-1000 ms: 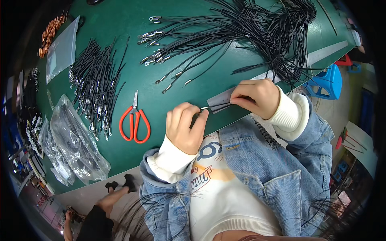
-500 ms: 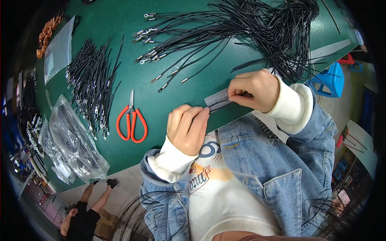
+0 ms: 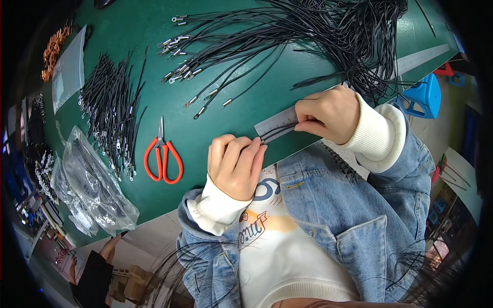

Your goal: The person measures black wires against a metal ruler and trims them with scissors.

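I see two black wires point(image 3: 280, 132) over the ruler point(image 3: 267, 124) near the edge of the bench point(image 3: 197, 167), left hand point(image 3: 233, 167) and right hand point(image 3: 331, 117) each pinching them between fingertips. I judge them light, bendy, tough; I'd grip near both ends.

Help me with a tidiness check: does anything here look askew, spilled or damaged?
No spill or damage shows, but the bundle of black wires at upper right looks untidy: tangled, some poking past the edge of the green table.
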### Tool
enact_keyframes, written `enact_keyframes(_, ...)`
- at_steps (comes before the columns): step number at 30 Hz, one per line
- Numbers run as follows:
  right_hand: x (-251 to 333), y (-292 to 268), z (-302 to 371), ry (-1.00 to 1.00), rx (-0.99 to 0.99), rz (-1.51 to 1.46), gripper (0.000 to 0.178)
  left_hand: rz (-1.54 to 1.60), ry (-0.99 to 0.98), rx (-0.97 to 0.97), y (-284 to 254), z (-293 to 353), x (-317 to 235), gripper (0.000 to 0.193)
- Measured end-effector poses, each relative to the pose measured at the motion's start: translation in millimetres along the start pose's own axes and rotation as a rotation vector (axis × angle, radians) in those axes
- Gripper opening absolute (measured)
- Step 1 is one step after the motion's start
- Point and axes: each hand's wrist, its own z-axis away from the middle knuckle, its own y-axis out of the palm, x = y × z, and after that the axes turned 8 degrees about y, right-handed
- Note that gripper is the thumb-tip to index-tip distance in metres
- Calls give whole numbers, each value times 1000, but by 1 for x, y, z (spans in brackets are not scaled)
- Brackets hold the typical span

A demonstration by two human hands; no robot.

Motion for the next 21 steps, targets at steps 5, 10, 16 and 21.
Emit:
enact_keyframes(5,-2,5,2,-19,11,-30,15,17,-28,-11,-1,2,2,21)
enact_keyframes(10,-9,-2,7,-11,15,-68,10,52,-56,9,-3,1,3,19)
enact_keyframes(16,-19,-5,4,71,113,-223,6,53,-50,21,-2,2,4,19)
enact_keyframes(21,-25,-4,4,-30,92,-246,6,75,-51,25,-2,2,5,19)
